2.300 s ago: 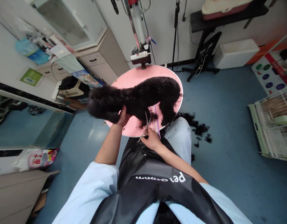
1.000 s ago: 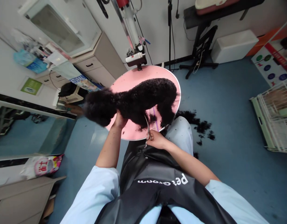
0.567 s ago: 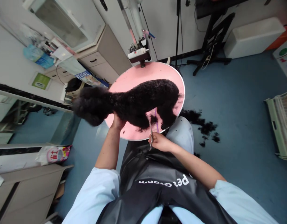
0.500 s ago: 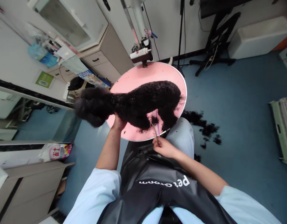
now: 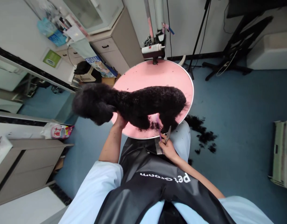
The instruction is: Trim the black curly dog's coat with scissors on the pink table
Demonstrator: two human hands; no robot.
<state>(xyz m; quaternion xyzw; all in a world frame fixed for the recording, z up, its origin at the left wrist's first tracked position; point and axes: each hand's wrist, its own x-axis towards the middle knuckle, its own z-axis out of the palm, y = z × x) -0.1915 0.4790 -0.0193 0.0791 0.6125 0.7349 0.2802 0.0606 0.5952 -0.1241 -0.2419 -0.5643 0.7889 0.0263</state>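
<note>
A black curly-haired dog (image 5: 150, 101) stands on a round pink grooming table (image 5: 166, 70), its fluffy head past the left edge. My left hand (image 5: 120, 121) is closed on the dog at the base of its neck; its fingertips are hidden in the fur. Near the table's front edge, my right hand (image 5: 169, 150) pinches a purple-backed comb (image 5: 159, 147) with metal teeth. A pair of scissors (image 5: 168, 135) also sits in that hand, its blades pointing up beside the dog's hind leg. Loose black hair lies around the dog's feet.
Behind the table stands a post with a holder carrying a white bottle (image 5: 151, 49) and several scissors. Clumps of black hair (image 5: 205, 137) lie on the blue floor at right. A folded crate (image 5: 283, 152) stands far right, cabinets (image 5: 127, 34) at back left.
My right hand has taken up the comb that lay on the table, while keeping the scissors, now turned to point up and right. My left hand stays on the dog. The view has shifted.
</note>
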